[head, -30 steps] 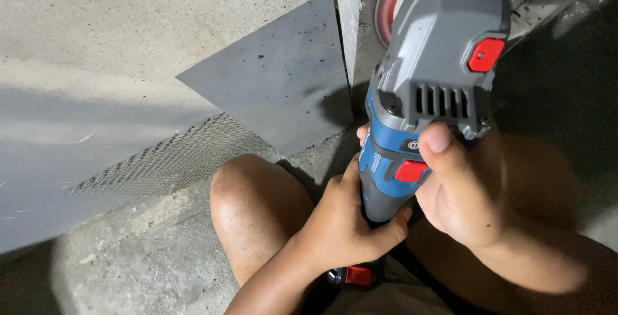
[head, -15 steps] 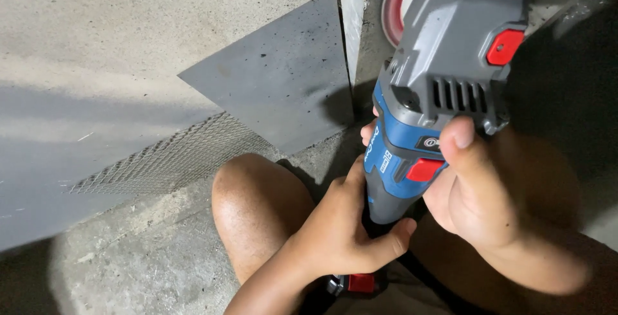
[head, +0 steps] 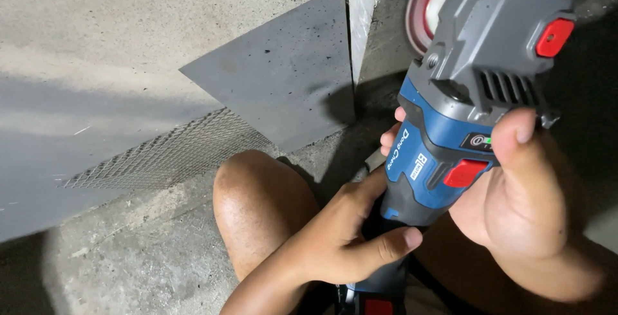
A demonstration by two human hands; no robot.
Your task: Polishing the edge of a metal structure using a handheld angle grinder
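**A:** Grip first. Left hand was wrapped tight around the lower end of the blue-and-grey cordless angle grinder, thumb laid across the dark handle. Right hand was clamped on the body higher up, thumb pressed on the casing just below the vent slots and just above the red slide switch.

**B:** Where was the tool itself?

**A:** Held in the air, tilted, head pointing away from the person, over the bare knee. Red-rimmed abrasive disc was at the top edge, partly cut off. Couldn't tell whether it was spinning.

**B:** Risks?

**A:** Thumb that close to the switch looked like an accidental start waiting to happen. Bare leg right under the tool, so any slip or kickback would likely have met skin. No gloves were visible either.

**B:** Anything around it?

**A:** Dark grey triangular steel plate lay on the concrete floor, with a strip of silver expanded-metal mesh beside it, apparently touching its lower edge. Plate didn't look clamped. My read was that it could have skidded or been flung if the disc bit an edge. Mesh could have snagged the disc too.
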